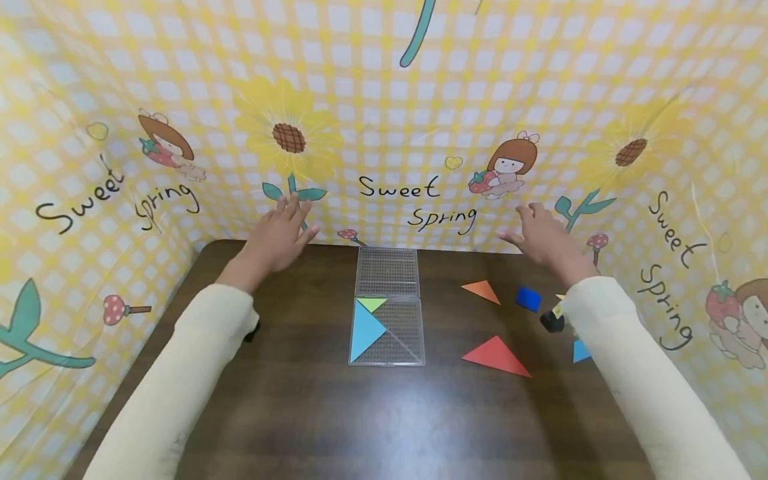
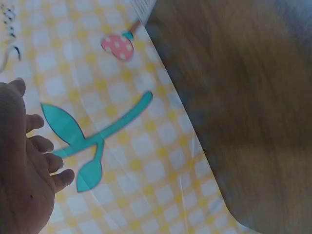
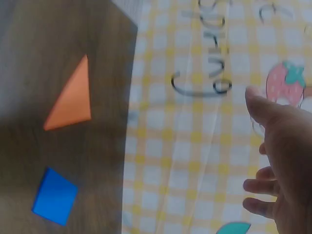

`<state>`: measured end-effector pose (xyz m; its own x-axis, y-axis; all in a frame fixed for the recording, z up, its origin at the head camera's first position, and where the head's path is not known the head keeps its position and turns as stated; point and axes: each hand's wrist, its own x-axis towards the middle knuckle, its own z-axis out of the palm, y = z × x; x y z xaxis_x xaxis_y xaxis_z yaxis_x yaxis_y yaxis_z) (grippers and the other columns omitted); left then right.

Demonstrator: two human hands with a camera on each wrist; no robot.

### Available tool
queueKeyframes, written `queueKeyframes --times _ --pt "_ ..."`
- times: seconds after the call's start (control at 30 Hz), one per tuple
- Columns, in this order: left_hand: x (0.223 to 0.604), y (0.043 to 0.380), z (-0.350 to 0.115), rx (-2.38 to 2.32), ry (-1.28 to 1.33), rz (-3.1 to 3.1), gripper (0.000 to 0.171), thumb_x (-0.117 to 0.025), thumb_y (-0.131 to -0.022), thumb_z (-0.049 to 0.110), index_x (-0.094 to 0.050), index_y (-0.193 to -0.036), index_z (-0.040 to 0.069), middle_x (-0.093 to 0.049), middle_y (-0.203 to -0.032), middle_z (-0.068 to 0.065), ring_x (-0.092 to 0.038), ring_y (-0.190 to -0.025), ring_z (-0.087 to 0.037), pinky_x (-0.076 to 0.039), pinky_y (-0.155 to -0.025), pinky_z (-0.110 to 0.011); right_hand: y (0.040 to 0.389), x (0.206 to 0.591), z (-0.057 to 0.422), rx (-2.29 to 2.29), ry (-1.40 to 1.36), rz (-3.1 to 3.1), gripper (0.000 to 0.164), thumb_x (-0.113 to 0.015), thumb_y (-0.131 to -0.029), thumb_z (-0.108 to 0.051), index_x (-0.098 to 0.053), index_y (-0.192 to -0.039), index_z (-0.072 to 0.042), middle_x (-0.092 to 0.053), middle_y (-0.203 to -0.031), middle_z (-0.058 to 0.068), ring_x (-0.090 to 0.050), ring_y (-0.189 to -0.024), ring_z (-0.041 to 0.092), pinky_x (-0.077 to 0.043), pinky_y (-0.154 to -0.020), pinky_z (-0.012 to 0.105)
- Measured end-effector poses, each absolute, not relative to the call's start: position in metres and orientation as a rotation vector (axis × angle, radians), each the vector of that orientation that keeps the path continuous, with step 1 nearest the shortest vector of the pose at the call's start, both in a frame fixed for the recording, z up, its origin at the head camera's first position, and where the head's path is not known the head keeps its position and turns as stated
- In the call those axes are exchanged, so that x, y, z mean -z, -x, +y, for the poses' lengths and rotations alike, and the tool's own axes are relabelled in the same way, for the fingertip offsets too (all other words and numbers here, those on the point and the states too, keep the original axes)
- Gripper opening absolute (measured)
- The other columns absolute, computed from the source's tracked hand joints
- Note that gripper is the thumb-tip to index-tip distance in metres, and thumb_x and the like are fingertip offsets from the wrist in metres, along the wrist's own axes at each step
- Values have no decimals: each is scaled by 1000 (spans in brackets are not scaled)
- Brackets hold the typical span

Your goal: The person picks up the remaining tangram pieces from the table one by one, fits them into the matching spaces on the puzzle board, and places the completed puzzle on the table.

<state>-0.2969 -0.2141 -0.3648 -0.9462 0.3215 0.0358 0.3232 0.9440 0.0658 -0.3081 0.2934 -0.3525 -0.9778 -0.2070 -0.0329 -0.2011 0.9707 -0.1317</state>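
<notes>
Left hand [image 1: 273, 233], right hand [image 1: 549, 243], grips released; 1 clear tangram case [image 1: 407, 321] with 1 light-blue triangle [image 1: 366, 330], 1 lime-green triangle [image 1: 371, 304].

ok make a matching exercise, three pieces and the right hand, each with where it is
1. green triangle
2. large light blue triangle
3. red triangle
4. right hand

A. holding nothing, before the patterned cloth
B. in the clear case's near half, long side along its left edge
C. directly on the table, right of the case
D. in that near half, long side along its far edge

Pairs: 1-D, 2-B, 3-C, 4-A
</notes>
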Motion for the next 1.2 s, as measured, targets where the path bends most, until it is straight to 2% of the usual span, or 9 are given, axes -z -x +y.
queueKeyframes --times 0.17,0.47,0.57,0.67,0.73,0.8,0.9,1.07,1.2 --pt "380 270 -211 241 544 -3061 68 -18 -103 52 -11 -155 10 -7 -161 -20 -10 -147 -40 -17 -114 -60 290 364 287 302 354 3098 83 -45 -94 -61 -34 -142 6 -36 -135 32 -40 -121 48 -39 -98 59" --pt "411 228 -196 270 673 -3036 64 -22 -104 48 -22 -153 7 -16 -159 -19 -14 -147 -38 -19 -115 -57 254 395 286 428 393 3060 70 -51 -94 -54 -46 -133 4 -45 -120 23 -49 -108 38 -45 -90 52" --pt "419 212 -189 293 735 -2994 62 -29 -104 45 -29 -151 4 -30 -154 -19 -31 -142 -37 -28 -112 -55 241 408 286 435 442 3041 64 -54 -94 -48 -48 -130 4 -46 -117 22 -52 -106 37 -47 -88 50" --pt "428 199 -183 337 785 -2946 56 -38 -104 40 -38 -147 3 -46 -145 -18 -50 -129 -35 -41 -105 -51 227 420 284 470 491 3024 56 -59 -93 -41 -50 -125 4 -49 -114 20 -55 -105 35 -49 -86 47" --pt "434 192 -178 348 825 -2913 52 -42 -103 35 -43 -144 3 -52 -141 -17 -56 -123 -33 -44 -101 -50 218 427 283 498 511 3017 51 -64 -91 -37 -53 -119 4 -52 -110 19 -58 -101 33 -51 -82 45" --pt "440 186 -173 336 876 -2871 48 -46 -102 31 -47 -141 3 -54 -139 -17 -55 -124 -32 -44 -101 -50 208 435 283 504 517 3004 48 -67 -88 -35 -55 -114 3 -54 -107 18 -59 -97 30 -52 -79 42" --pt "450 180 -167 293 952 -2832 48 -51 -100 28 -48 -140 2 -50 -143 -17 -47 -133 -32 -41 -104 -50 196 448 283 511 501 2970 42 -72 -85 -34 -58 -107 0 -56 -101 14 -59 -91 26 -54 -76 40" --pt "465 171 -158 243 1071 -2859 58 -54 -99 29 -37 -147 1 -33 -154 -18 -27 -144 -33 -31 -112 -51 181 468 284 498 403 2924 40 -75 -82 -34 -59 -102 -5 -57 -97 9 -58 -88 22 -54 -76 40" --pt "479 165 -151 293 1190 -2850 63 -59 -96 27 -34 -147 -1 -30 -155 -20 -29 -144 -33 -34 -111 -50 170 479 283 490 325 2913 47 -78 -78 -37 -59 -104 -4 -57 -99 11 -55 -87 23 -54 -78 42"
